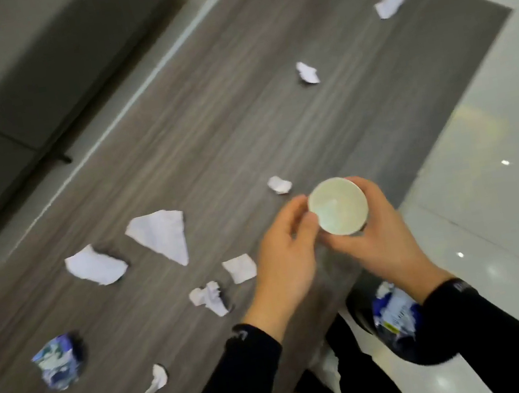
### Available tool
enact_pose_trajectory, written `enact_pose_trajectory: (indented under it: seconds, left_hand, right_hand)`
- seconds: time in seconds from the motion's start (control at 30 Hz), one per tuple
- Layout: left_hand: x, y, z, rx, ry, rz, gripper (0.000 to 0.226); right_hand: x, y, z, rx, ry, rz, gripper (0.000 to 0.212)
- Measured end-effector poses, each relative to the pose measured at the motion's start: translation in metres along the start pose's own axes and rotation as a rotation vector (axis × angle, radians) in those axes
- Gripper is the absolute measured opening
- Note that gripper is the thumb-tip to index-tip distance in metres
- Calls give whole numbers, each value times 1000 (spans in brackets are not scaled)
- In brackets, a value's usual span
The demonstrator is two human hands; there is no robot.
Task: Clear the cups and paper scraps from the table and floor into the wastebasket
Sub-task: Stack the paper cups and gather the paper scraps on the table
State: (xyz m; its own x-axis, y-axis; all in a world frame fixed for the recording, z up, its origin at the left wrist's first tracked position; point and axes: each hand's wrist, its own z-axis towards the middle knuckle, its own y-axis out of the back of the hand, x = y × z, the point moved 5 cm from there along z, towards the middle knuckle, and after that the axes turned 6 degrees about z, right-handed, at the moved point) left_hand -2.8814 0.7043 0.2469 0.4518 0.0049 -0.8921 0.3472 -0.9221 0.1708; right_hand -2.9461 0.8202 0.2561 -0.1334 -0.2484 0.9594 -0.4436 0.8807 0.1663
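Right hand (373, 239) wrapped around white paper cup (338, 207), fingers curled about its wall, thumb over far side of rim; cup held above near-right edge of table (240, 124), mouth tilted toward camera, inside apparently empty. Left hand (286, 253) half open, fingertips (309, 220) touching or almost touching cup's left rim; contact not resolvable through motion blur. Judgement on handling: thin paper wall, very light, stiff only at rolled rim, easily crushed by a hard squeeze; best taken around mid-wall with a loose encircling grip, or pinched at rim; dry surface, no slip expected. Outward over table: small crumpled scrap (279, 184) just beyond the hands; flat square scrap (239, 268) and twisted scrap (209, 297) just left of left hand; large torn sheet (162, 235) and crumpled sheet (95, 265) further left; thin twisted scrap (155, 382) near front edge; crushed blue-printed cup (59, 362) at near-left, identity uncertain; two more scraps, one (307, 72) mid-table, one (391, 2) at far corner. All scraps judged weightless, soft, safe to pinch or gather several at once. Dark wastebasket (364, 308) on floor below right forearm, blue-and-white crumpled item (392, 309) already inside; pale paper piece (329, 368) on floor by the legs. Grey sofa (26, 63) beyond table's far-left side. Most of clearing apparently not yet done.
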Motion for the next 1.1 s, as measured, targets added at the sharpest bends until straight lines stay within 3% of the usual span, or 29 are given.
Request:
enact_pose_trajectory:
  seconds: [0.17,0.27,0.3,0.33,0.47,0.57,0.77,1.0,1.1]
  left_hand:
    - [25,-129,-59,353,-15,266,27]
    - [51,-163,-68,365,1,485,30]
    - [59,-161,-63,314,12,551,32]
    - [67,-158,-60,272,42,591,31]
    - [84,-115,-41,131,141,626,23]
    - [86,-66,-25,12,181,609,18]
    - [104,48,-24,-271,304,463,16]
    - [152,193,-89,-621,470,434,18]
    - [183,238,-132,-779,653,512,29]
  right_hand:
    - [-73,102,-99,-256,-314,-159,69]
    - [-123,127,-133,-210,-568,-207,118]
    - [-132,134,-136,-225,-610,-200,121]
    - [-140,145,-140,-273,-622,-199,112]
    - [-140,169,-127,-425,-548,-223,34]
    - [-115,142,-91,-348,-436,-195,16]
    - [-64,7,-12,3,-205,-267,14]
    - [-45,-153,13,380,-146,-443,22]
    - [-59,-185,9,395,-172,-605,45]
